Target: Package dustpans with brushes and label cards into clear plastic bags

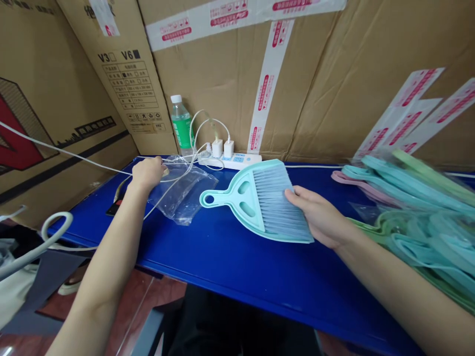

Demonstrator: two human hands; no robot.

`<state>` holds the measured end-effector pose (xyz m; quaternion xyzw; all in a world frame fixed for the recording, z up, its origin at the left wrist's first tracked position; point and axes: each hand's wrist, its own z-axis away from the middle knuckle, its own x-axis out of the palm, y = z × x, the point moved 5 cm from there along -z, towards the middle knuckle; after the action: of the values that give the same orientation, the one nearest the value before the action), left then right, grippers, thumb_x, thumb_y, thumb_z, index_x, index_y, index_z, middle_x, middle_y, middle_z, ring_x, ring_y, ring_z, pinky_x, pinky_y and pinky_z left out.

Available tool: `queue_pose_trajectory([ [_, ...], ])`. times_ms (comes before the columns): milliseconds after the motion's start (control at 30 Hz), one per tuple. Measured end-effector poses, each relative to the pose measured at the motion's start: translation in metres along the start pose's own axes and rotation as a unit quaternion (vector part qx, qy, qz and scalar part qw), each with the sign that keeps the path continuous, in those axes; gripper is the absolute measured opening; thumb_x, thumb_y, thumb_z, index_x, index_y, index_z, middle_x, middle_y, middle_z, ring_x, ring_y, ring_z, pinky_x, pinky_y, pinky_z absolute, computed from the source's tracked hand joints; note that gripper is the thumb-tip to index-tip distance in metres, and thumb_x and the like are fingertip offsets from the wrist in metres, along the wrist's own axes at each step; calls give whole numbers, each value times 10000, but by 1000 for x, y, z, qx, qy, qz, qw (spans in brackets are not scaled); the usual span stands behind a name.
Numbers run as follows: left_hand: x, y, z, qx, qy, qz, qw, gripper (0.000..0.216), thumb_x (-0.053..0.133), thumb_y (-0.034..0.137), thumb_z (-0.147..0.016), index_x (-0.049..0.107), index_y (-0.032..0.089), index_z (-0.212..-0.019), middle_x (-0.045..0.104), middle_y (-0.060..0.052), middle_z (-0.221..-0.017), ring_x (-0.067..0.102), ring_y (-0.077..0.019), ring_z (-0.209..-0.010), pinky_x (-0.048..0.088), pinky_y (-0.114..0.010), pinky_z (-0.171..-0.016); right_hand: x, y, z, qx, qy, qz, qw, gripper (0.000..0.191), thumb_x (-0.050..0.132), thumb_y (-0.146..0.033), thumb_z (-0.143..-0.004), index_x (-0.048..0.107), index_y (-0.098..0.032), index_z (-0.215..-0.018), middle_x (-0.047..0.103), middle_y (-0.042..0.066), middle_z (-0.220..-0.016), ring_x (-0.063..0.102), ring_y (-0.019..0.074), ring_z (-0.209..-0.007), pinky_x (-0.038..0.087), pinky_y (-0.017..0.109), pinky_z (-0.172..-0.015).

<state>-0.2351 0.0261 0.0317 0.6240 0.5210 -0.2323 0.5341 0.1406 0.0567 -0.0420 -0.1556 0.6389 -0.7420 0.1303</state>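
A turquoise dustpan [256, 233] with a hand brush [272, 195] nested in it is in the middle, its looped handle pointing left. My right hand [315, 212] grips the bristle end from the right, thumb on top and fingers beneath. At the left, my left hand [148, 173] is closed beside a clear plastic bag [181, 198]. Something small and pale shows at its fingertips, too unclear to name. The bag lies crumpled on the blue table [208, 262].
Packed dustpan sets [426, 217] in turquoise, green and pink pile up at the right. Behind stand a power strip [237, 160] with plugged-in chargers, a green-labelled bottle [181, 123] and a cardboard wall [315, 74]. White cables cross the left side.
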Motion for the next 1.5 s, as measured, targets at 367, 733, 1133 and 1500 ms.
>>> queue_pose_trajectory([
  [367, 42, 135, 65, 224, -193, 72, 953, 335, 507, 500, -921, 637, 203, -1008, 714, -44, -958, 649, -212, -833, 467, -307, -743, -1, 2, 19, -19, 7, 18, 1000, 273, 666, -518, -792, 631, -254, -855, 752, 51, -856, 714, 255, -859, 593, 405, -739],
  [733, 71, 143, 82, 237, -382, 184, 874, 299, 651, 466, -860, 591, 184, -941, 656, -22, -889, 597, -179, -775, 416, -259, -640, 2, -39, 61, -368, 165, 368, 838, 313, 551, -361, -904, 613, -218, -1176, 585, 129, -1163, 550, 287, -1096, 470, 485, -946],
  [1133, 86, 151, 97, 269, -418, 142, 856, 345, 611, 520, -875, 521, 188, -907, 482, 60, -680, 441, -120, -599, 307, -236, -552, 60, -17, 82, -280, -91, 561, 774, 267, 733, -364, -816, 578, -197, -676, 562, 37, -819, 526, 229, -830, 457, 401, -749],
  [1500, 78, 157, 105, 305, -469, 145, 816, 309, 555, 442, -910, 409, 208, -772, 391, 89, -582, 346, -88, -504, 272, -226, -497, 64, -39, 83, -277, -93, 539, 790, 337, 557, -311, -926, 485, -203, -615, 502, 18, -738, 486, 200, -825, 414, 356, -756],
])
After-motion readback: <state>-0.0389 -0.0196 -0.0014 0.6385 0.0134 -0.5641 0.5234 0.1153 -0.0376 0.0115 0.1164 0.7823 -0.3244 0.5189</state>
